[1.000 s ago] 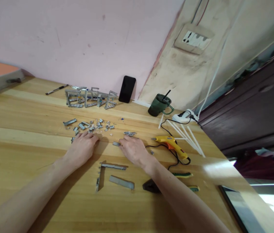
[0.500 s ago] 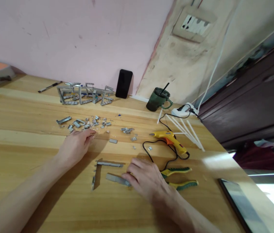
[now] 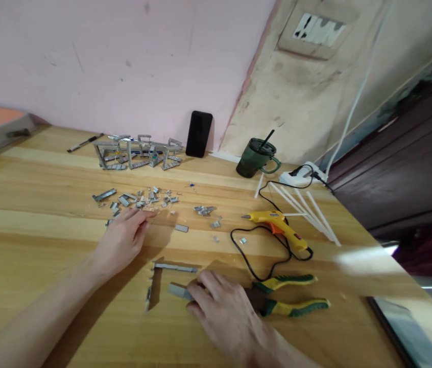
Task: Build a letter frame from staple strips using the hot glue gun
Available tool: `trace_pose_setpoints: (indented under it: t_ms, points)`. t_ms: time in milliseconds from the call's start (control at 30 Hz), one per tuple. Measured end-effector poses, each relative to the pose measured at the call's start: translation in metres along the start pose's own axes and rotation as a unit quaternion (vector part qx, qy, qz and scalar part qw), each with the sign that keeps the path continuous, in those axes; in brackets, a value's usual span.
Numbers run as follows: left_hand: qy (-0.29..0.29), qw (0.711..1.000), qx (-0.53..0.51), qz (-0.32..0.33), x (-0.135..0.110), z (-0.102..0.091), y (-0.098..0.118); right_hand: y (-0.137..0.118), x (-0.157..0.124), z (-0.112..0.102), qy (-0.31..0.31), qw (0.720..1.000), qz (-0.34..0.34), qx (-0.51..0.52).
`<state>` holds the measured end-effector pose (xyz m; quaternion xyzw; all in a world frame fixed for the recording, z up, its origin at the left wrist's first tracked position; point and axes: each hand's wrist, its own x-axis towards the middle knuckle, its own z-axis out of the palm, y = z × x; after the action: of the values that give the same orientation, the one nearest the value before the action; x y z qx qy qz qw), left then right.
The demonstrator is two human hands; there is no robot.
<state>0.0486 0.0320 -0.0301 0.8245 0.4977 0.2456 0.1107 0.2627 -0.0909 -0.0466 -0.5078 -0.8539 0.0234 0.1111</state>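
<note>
My right hand (image 3: 221, 309) has its thumb and fingers closed on a flat grey staple strip (image 3: 178, 290), covering its right end. Just beyond and to the left lies an L-shaped piece of joined staple strips (image 3: 175, 267). My left hand (image 3: 124, 237) rests at the near edge of a scatter of small staple-strip bits (image 3: 151, 197). Its index finger stretches out to the right over the wood and the thumb sits below; nothing shows in it. A short loose strip (image 3: 181, 228) lies between the hands. Pliers (image 3: 296, 308) with yellow and green handles lie right of my right hand, their jaws partly hidden.
A yellow glue gun (image 3: 277, 225) with a black cord and white glue sticks (image 3: 317, 220) lies at right. Behind stand a grey strip-built frame (image 3: 135, 153), a black phone (image 3: 199, 134) and a green mug (image 3: 256, 157). A dark-edged tablet-like device (image 3: 403, 327) lies front right.
My right hand has moved left over the staple strip and covers more of it, uncovering more of the pliers. My left hand stays by the scattered bits. The view has shifted slightly.
</note>
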Motion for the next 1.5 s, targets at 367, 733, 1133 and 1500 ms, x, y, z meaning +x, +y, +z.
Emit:
trace_pose_setpoints:
  t_ms: [367,733,1133,1500]
  points:
    - [-0.024,1.000,0.002,-0.010,0.001,-0.003,0.005,0.001,-0.002,0.001,-0.006,1.000,0.004,0.003]
    - [-0.032,0.999,-0.003,-0.026,0.000,-0.003,0.004,0.001,0.000,0.001,0.017,1.000,0.008,0.003]
    - [-0.034,0.999,-0.004,-0.031,0.001,-0.001,0.004,-0.001,-0.002,-0.002,-0.003,1.000,0.006,0.001]
    - [-0.062,0.998,-0.002,0.019,-0.003,-0.004,0.011,0.015,0.003,-0.018,0.043,0.998,0.029,0.021]
